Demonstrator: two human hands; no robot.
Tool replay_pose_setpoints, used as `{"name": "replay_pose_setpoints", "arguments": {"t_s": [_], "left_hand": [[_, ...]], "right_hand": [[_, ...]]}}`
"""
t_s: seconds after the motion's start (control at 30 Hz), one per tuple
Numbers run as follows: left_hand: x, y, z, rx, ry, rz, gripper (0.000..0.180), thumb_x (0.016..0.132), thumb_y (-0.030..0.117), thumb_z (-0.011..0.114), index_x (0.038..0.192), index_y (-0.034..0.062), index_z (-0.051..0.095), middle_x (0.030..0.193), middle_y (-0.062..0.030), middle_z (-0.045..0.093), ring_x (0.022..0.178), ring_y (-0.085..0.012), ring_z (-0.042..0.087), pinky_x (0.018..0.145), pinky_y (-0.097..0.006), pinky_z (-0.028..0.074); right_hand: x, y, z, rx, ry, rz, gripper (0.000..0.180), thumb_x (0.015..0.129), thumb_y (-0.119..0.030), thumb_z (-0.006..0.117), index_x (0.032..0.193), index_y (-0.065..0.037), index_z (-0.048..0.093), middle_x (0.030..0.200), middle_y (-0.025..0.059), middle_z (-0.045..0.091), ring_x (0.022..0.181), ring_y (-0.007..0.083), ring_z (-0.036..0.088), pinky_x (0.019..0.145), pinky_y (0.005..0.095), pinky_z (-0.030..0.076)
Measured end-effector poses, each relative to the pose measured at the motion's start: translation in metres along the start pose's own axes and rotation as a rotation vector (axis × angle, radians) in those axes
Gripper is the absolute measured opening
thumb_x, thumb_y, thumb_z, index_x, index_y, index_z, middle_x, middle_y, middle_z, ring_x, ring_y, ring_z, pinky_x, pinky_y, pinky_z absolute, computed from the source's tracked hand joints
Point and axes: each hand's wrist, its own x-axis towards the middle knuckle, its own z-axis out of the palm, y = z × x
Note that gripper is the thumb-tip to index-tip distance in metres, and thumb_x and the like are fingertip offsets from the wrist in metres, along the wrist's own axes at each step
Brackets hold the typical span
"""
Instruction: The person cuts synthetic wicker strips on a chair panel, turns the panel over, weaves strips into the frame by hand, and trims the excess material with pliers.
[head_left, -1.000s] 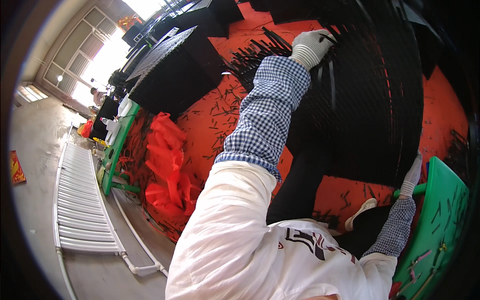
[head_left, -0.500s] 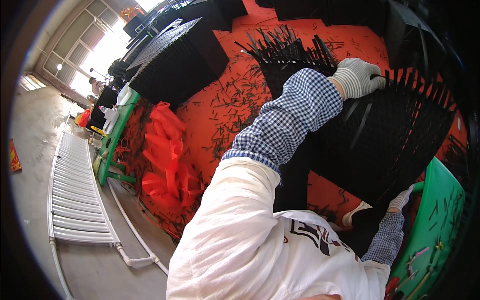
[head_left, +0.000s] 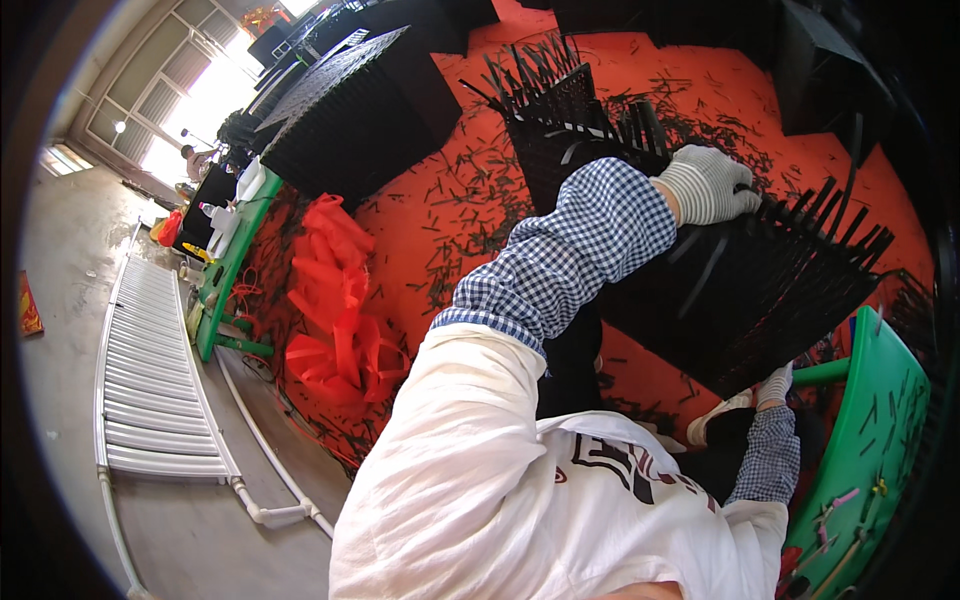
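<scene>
A black woven basket (head_left: 740,300) stands tilted in front of me, with loose strip ends sticking up along its upper edge. My left hand (head_left: 705,187), in a grey-and-white striped glove, is closed on that edge, its fingertips partly hidden. Down at the basket's lower corner, my right hand (head_left: 775,386) wears a similar glove and holds the corner; most of its fingers are hidden. Both arms have blue-and-white checked sleeve covers.
Black strip scraps litter the red floor covering (head_left: 400,240). Stacked black woven pieces (head_left: 350,120) stand at the far left, above a heap of red ribbon (head_left: 335,300). A green table (head_left: 880,430) is close on my right. A white radiator (head_left: 160,380) lies at the left.
The basket has turned and its lower corner has come up and left, with my right hand moving along. My left hand has dropped slightly while staying on the upper edge.
</scene>
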Motion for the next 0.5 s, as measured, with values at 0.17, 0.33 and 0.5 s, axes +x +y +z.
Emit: {"name": "replay_pose_setpoints", "arguments": {"t_s": [0.17,0.33,0.5], "left_hand": [[-0.023,0.020,0.030,0.024,-0.090,0.116,0.062,0.094,0.065,0.054,0.123,0.0124,0.070,0.099,-0.0143,0.075,0.090,-0.0309,0.073,0.083,-0.042,0.058],[-0.045,0.051,0.060,-0.027,-0.169,0.169,0.054,0.094,0.058,0.056,0.107,0.0087,0.073,0.088,-0.0130,0.072,0.087,-0.0321,0.071,0.081,-0.044,0.056],[-0.056,0.052,0.032,0.168,-0.184,0.227,0.056,0.090,0.056,0.059,0.120,0.0106,0.072,0.115,-0.0161,0.071,0.104,-0.0306,0.069,0.090,-0.046,0.053]], "right_hand": [[-0.002,-0.013,-0.002,0.205,-0.099,0.011,0.059,0.103,-0.045,0.041,0.151,-0.010,0.043,0.151,0.0085,0.049,0.136,0.0334,0.045,0.118,0.0469,0.032],[-0.024,-0.041,0.000,2.929,-0.102,0.594,0.056,0.106,-0.033,0.034,0.159,-0.014,0.031,0.164,0.0039,0.032,0.150,0.0278,0.027,0.125,0.0445,0.017],[-0.020,-0.048,-0.021,3.241,-0.275,0.822,0.052,0.105,-0.028,0.036,0.155,-0.015,0.034,0.158,0.0018,0.036,0.144,0.0269,0.034,0.121,0.0483,0.018]]}}
